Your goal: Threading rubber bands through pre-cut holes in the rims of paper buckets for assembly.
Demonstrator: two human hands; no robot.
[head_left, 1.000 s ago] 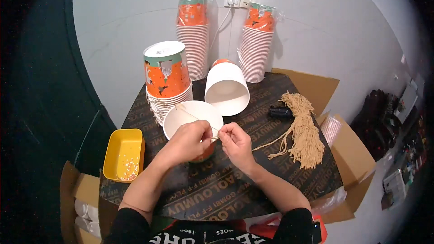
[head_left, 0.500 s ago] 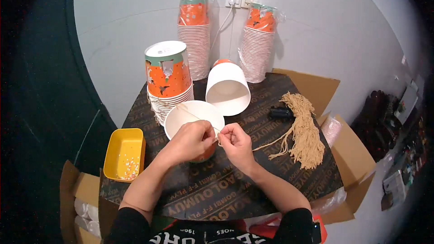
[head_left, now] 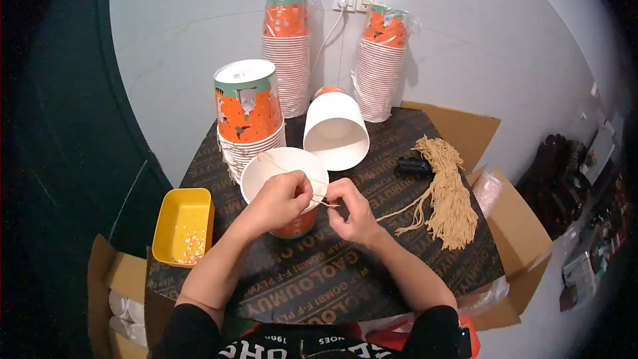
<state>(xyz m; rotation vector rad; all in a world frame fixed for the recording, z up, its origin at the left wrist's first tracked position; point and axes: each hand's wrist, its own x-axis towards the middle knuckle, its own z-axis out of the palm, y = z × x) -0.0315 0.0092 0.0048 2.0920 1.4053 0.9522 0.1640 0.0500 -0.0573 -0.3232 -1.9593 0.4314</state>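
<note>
The left hand (head_left: 279,201) rests on the rim of the upright paper cup (head_left: 282,186) at the middle of the table (head_left: 319,279), fingers curled together and pinching a tan string (head_left: 324,202). The right hand (head_left: 352,209) — just beside it — pinches the same string end, fingers closed. A string bundle (head_left: 448,193) lies to the right; a yellow tray (head_left: 183,226) sits at left — apart from both hands.

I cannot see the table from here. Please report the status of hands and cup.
Left hand and right hand both pinching a tan string. Open paper cup upright under left hand. Nothing blocking; string bundle lies to the right.
</note>
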